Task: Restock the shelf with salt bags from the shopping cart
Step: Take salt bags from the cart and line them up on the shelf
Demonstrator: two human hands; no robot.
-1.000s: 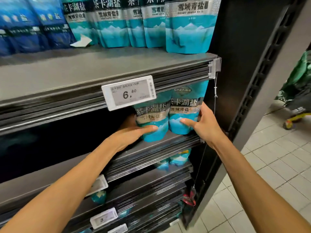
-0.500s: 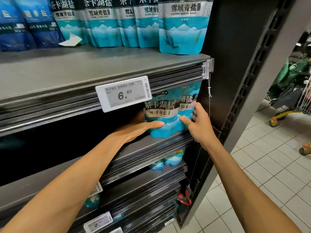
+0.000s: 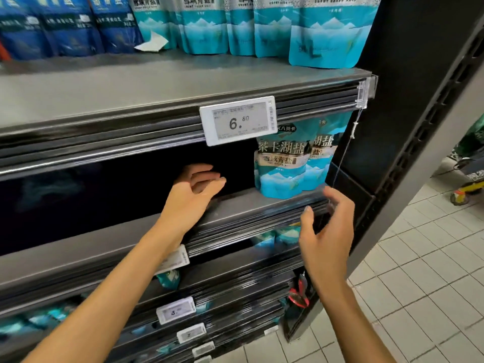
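Fingers loose and empty now: left hand (image 3: 192, 188) and right hand (image 3: 327, 231) have both let go and pulled back; the 2 salt bags (image 3: 284, 163) stand upright on the shelf (image 3: 235, 208), right end, so that pair looks stocked and the cart comes next

Two teal salt bags (image 3: 281, 163) stand upright at the right end of the middle shelf (image 3: 235, 205), the front one overlapping the other (white mountain print, Chinese lettering)

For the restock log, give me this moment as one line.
step: bags placed | left hand: open, empty | right hand: open, empty | two teal salt bags: upright, right end of shelf | shelf left part: bare
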